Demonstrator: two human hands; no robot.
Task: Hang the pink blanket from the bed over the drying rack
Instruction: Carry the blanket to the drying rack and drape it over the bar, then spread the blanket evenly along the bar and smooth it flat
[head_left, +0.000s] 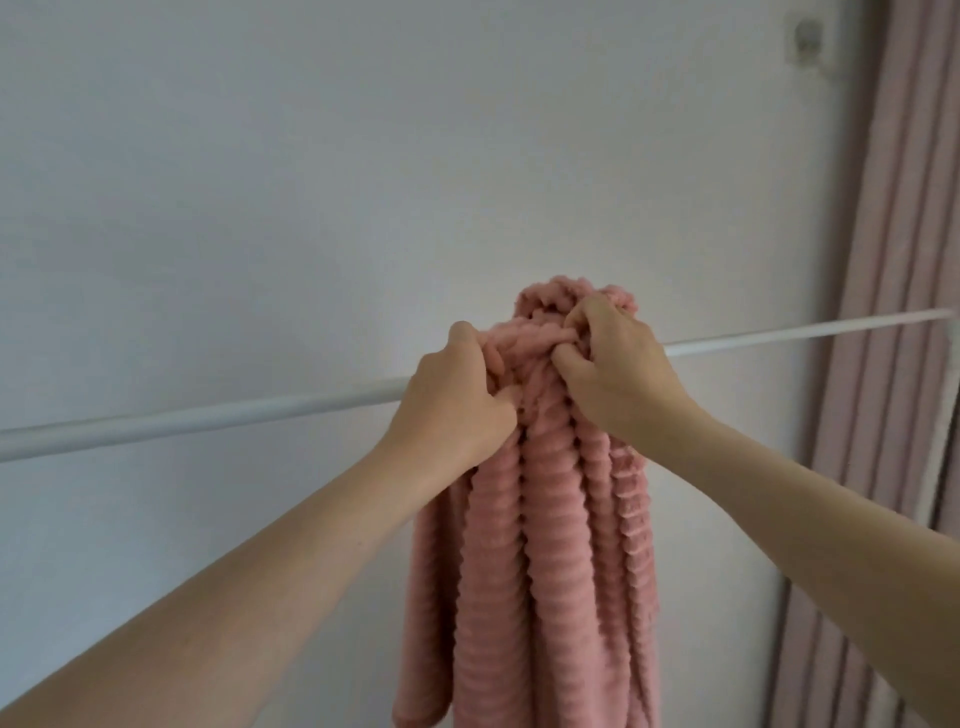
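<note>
Both hands are clamped on the pink blanket (540, 519) where it humps over the white rail of the drying rack (208, 418): the left hand (452, 400) grips a bunch of the ribbed fleece on the near side of the rail, thumb and fingers closed into the folds, and the right hand (613, 364) pinches the crest of the bundle just beside it, fingers curled tight into the cloth. The blanket sits about midway along the visible rail, gathered into a narrow rope of pleats that hangs straight down toward the bottom of the view; its lower end is out of sight, as is whatever falls on the far side. The step in hand looks like spreading, so the sound way is probably to keep one hand pinning the fabric against the rail while the other draws the folds outward, left toward the bare stretch and right toward the rail's far end, so the weight does not slide off one side. The fleece looks thick and likely to drag rather than glide. Behind stands a plain pale wall (363, 156), with a ribbed pinkish curtain (904, 260) at the right edge and a small wall fitting (808, 36) high up, too blurred to tell.
</note>
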